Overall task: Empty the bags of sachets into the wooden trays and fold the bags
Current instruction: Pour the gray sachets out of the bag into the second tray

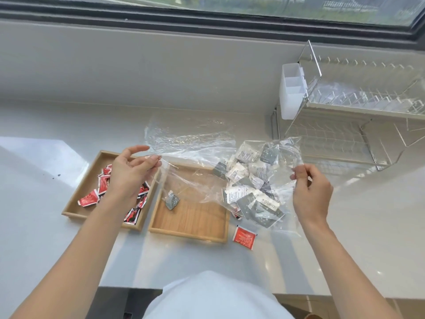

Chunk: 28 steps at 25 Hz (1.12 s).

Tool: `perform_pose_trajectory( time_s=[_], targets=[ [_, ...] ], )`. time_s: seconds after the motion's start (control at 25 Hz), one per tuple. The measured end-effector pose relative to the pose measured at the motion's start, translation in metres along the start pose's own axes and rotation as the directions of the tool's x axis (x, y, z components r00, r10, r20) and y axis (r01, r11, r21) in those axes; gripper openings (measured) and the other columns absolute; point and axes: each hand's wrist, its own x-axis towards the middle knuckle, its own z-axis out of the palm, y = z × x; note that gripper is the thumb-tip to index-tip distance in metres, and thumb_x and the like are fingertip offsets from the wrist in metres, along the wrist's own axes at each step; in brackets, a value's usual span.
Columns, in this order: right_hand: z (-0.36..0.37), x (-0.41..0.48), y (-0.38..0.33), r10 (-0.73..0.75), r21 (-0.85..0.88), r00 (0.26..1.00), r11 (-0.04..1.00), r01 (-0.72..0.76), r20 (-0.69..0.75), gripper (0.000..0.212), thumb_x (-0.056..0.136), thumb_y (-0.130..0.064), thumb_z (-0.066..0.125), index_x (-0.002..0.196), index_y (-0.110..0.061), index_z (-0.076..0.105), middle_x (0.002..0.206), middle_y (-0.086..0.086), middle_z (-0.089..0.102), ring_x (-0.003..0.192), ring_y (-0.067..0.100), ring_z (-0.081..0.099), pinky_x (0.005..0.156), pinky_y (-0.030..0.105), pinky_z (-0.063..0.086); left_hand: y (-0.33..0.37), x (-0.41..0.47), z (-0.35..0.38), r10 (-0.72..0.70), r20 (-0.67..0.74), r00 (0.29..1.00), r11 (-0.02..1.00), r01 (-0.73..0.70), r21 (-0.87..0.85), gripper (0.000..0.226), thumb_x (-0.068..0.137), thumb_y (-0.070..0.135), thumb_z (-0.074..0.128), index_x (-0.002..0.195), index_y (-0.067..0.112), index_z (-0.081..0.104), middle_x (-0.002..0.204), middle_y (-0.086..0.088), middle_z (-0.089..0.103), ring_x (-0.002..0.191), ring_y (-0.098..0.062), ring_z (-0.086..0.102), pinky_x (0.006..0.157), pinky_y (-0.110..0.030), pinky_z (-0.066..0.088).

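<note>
A clear plastic bag (271, 157) full of grey and white sachets (248, 180) hangs over the right edge of the right wooden tray (190, 233). My left hand (131, 171) pinches the bag's left edge above the gap between the trays. My right hand (310, 192) pinches its right edge. One grey sachet (172, 201) lies in the right tray. The left wooden tray (76, 203) holds several red sachets (89, 199). An empty clear bag (188, 132) lies behind the trays.
One red sachet (245, 234) lies on the white counter beside the right tray. A wire dish rack (358, 125) with a white plastic holder (291, 93) stands at the back right. A window ledge runs along the back.
</note>
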Motion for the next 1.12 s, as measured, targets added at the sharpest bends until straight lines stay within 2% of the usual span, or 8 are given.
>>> perform_pose_trajectory(
  time_s=[0.16, 0.28, 0.4, 0.56, 0.76, 0.92, 1.0, 1.12],
  targets=[
    [-0.003, -0.001, 0.004, -0.024, -0.026, 1.0, 0.999, 0.024, 0.003, 0.023, 0.101, -0.02, 0.05, 0.085, -0.012, 0.065, 0.077, 0.0, 0.068, 0.063, 0.007, 0.056, 0.063, 0.017, 0.042, -0.005, 0.001, -0.001, -0.013, 0.021, 1.0, 1.0, 0.012, 0.009, 0.036, 0.079, 0.003, 0.074, 0.111, 0.013, 0.059, 0.088, -0.01, 0.076, 0.079, -0.018, 0.072, 0.074, -0.025, 0.059],
    [-0.005, -0.002, 0.005, -0.038, -0.027, 0.999, 0.999, 0.038, 0.004, 0.021, 0.101, -0.018, 0.052, 0.085, -0.014, 0.065, 0.076, 0.002, 0.069, 0.064, 0.005, 0.057, 0.064, 0.025, 0.041, -0.007, 0.003, -0.004, -0.014, 0.015, 1.0, 1.0, 0.014, 0.022, 0.037, 0.081, 0.002, 0.073, 0.113, 0.012, 0.058, 0.086, -0.009, 0.076, 0.082, -0.02, 0.072, 0.079, -0.027, 0.059],
    [-0.007, -0.005, 0.004, -0.041, -0.019, 0.999, 0.999, 0.041, 0.004, 0.02, 0.1, -0.018, 0.053, 0.085, -0.016, 0.065, 0.073, -0.003, 0.067, 0.067, 0.002, 0.058, 0.066, 0.026, 0.044, -0.011, 0.002, -0.007, -0.01, 0.004, 1.0, 1.0, 0.01, 0.028, 0.035, 0.082, -0.001, 0.072, 0.112, 0.012, 0.059, 0.081, -0.006, 0.077, 0.081, -0.019, 0.072, 0.078, -0.027, 0.058],
    [-0.005, -0.011, -0.001, -0.078, 0.014, 0.996, 0.997, 0.079, -0.05, 0.02, 0.1, -0.017, 0.052, 0.085, -0.014, 0.065, 0.073, -0.003, 0.066, 0.069, 0.009, 0.059, 0.067, 0.028, 0.043, -0.014, 0.0, -0.007, -0.015, -0.009, 1.0, 0.999, 0.016, 0.044, 0.034, 0.081, -0.001, 0.073, 0.109, 0.013, 0.06, 0.079, -0.003, 0.076, 0.082, -0.018, 0.072, 0.081, -0.029, 0.057],
    [-0.004, -0.01, -0.009, -0.064, 0.057, 0.997, 0.996, 0.067, -0.041, 0.019, 0.1, -0.019, 0.053, 0.085, -0.018, 0.065, 0.073, -0.007, 0.066, 0.062, 0.0, 0.056, 0.063, 0.023, 0.041, -0.012, -0.003, -0.007, -0.008, -0.004, 1.0, 0.999, 0.008, 0.05, 0.034, 0.082, 0.001, 0.073, 0.111, 0.012, 0.06, 0.081, -0.005, 0.076, 0.086, -0.022, 0.071, 0.083, -0.031, 0.057],
    [-0.011, -0.007, -0.009, -0.068, 0.029, 0.998, 0.997, 0.068, -0.021, 0.02, 0.1, -0.019, 0.052, 0.086, -0.018, 0.066, 0.072, -0.011, 0.066, 0.062, -0.003, 0.057, 0.065, 0.025, 0.043, -0.006, -0.002, -0.005, 0.006, 0.013, 1.0, 0.999, -0.006, 0.04, 0.035, 0.077, 0.005, 0.076, 0.107, 0.014, 0.061, 0.092, -0.013, 0.075, 0.091, -0.026, 0.07, 0.087, -0.035, 0.056],
    [-0.015, -0.008, -0.009, -0.078, 0.002, 0.996, 0.997, 0.079, -0.047, 0.02, 0.101, -0.019, 0.051, 0.087, -0.017, 0.065, 0.072, -0.012, 0.065, 0.062, -0.002, 0.057, 0.065, 0.024, 0.043, -0.008, -0.003, -0.004, -0.004, 0.021, 1.0, 0.999, 0.003, 0.038, 0.039, 0.073, 0.008, 0.078, 0.107, 0.014, 0.061, 0.093, -0.014, 0.075, 0.091, -0.026, 0.07, 0.086, -0.035, 0.056],
    [-0.018, -0.009, -0.007, -0.081, -0.007, 0.996, 0.997, 0.081, -0.043, 0.02, 0.101, -0.02, 0.051, 0.085, -0.021, 0.064, 0.072, -0.015, 0.064, 0.064, -0.002, 0.057, 0.065, 0.019, 0.041, -0.012, -0.005, -0.002, 0.002, 0.022, 1.0, 0.998, -0.003, 0.062, 0.035, 0.078, 0.004, 0.076, 0.108, 0.013, 0.06, 0.09, -0.012, 0.076, 0.086, -0.023, 0.071, 0.079, -0.03, 0.058]
  ],
)
